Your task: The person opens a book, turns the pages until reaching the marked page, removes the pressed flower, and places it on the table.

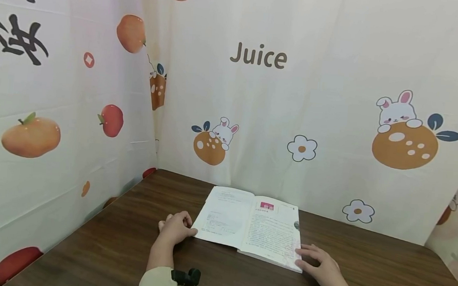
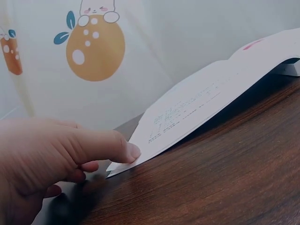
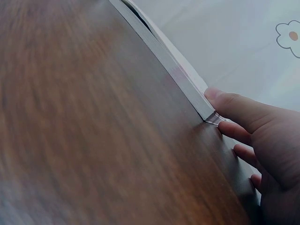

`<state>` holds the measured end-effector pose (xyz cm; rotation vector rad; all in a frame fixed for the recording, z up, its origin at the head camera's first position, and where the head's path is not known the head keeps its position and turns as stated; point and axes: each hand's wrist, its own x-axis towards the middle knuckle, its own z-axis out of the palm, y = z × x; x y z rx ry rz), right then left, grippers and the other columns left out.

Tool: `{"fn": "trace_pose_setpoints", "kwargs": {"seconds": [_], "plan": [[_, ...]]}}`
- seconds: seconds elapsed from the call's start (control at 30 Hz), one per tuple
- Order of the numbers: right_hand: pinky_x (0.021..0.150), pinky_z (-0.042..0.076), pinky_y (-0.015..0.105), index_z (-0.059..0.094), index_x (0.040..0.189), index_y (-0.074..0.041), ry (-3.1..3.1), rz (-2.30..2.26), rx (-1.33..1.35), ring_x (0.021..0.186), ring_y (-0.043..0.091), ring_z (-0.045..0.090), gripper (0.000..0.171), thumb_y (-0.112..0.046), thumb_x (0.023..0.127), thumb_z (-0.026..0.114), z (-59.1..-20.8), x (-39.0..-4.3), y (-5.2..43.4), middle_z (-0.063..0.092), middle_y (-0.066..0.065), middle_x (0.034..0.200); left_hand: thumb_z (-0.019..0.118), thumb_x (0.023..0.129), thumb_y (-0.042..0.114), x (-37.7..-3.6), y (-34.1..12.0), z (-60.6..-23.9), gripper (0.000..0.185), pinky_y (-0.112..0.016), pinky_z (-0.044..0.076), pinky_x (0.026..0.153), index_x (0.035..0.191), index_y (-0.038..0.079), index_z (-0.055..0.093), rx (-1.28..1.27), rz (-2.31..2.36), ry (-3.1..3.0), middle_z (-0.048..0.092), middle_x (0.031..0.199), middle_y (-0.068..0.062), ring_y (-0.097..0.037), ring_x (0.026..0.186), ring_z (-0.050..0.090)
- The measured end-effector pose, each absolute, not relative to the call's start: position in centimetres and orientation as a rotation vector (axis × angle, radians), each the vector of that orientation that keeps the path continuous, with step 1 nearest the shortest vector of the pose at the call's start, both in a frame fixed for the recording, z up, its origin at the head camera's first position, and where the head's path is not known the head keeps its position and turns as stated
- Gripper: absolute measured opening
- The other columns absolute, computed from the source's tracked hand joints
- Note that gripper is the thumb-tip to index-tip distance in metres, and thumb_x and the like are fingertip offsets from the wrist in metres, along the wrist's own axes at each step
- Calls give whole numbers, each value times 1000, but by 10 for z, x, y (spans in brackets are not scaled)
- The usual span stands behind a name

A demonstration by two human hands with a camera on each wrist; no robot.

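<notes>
We find the book [image 1: 249, 229] open on the table [image 1: 115, 251]; the left hand [image 1: 174, 229] presses one near corner, the right hand [image 1: 321, 267] touches the other, both unclenched, presumably to hold it flat.

1. A dark brown wood-grain table [image 1: 372, 266] fills the near part, its far right corner rounded.
2. Beyond it hangs a pale, lightly creased far sheet [image 1: 339, 80], with brown-grey "Juice" lettering [image 1: 258, 55] high up.
3. On that sheet, a smaller rabbit-and-orange print [image 1: 210, 148] sits left, a larger rabbit-and-orange print [image 1: 405, 145] right; one white flower [image 1: 302, 148] lies between, a second flower [image 1: 358, 211] lower right.
4. A pale left sheet [image 1: 67, 90] bears black characters [image 1: 18, 39], orange fruits [image 1: 31, 138] and red fruits [image 1: 112, 121].
5. Light is soft, faintly pinkish at upper left.
</notes>
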<state>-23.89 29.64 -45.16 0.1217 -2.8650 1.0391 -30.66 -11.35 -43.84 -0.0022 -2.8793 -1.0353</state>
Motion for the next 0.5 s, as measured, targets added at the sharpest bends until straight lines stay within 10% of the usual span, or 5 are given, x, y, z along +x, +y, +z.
{"fn": "trace_pose_setpoints", "kwargs": {"seconds": [0.23, 0.5], "plan": [[95, 20, 68, 69, 109, -16, -2870, 1033, 97, 129, 42, 30, 42, -42, 77, 71, -451, -238, 295, 52, 13, 131, 69, 80, 15, -308, -111, -439, 33, -58, 12, 96, 113, 20, 68, -170, -1104, -2901, 41, 140, -7, -35, 128, 25], [95, 19, 68, 69, 109, -16, -2868, 1043, 108, 129, 42, 30, 42, -42, 77, 71, -451, -238, 297, 52, 13, 130, 63, 81, 22, -310, -97, -441, 28, -61, 1, 104, 108, 20, 69, -154, -906, -2831, 23, 149, -16, -41, 136, 4]]}}
